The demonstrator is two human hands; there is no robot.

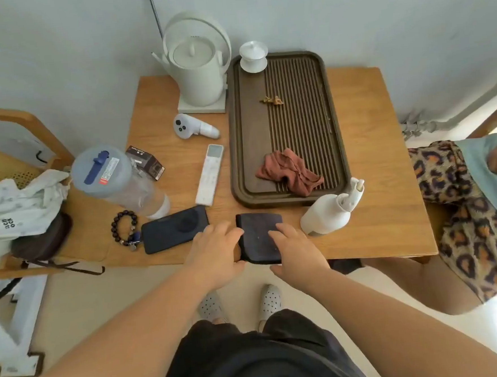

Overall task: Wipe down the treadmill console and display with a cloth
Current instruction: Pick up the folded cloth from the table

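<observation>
A folded dark cloth [258, 234] lies at the front edge of a wooden table [384, 208]. My left hand [215, 252] rests beside the cloth's left edge, fingers fairly straight and touching it. My right hand [295, 249] lies on the cloth's right part with its fingers spread flat over it. Neither hand is curled round the cloth. No treadmill, console or display is in view. A crumpled reddish-brown rag [288, 170] lies on a dark tea tray [249, 135].
On the table are a white kettle [198, 74], lidded cup [253, 57], white controller [193, 127], remote [209, 175], clear jug [114, 180], phone [175, 228], bead bracelet [123, 228] and white spray bottle [331, 209]. A seated person in a leopard-print garment [472, 208] is at right, a chair [13, 163] at left.
</observation>
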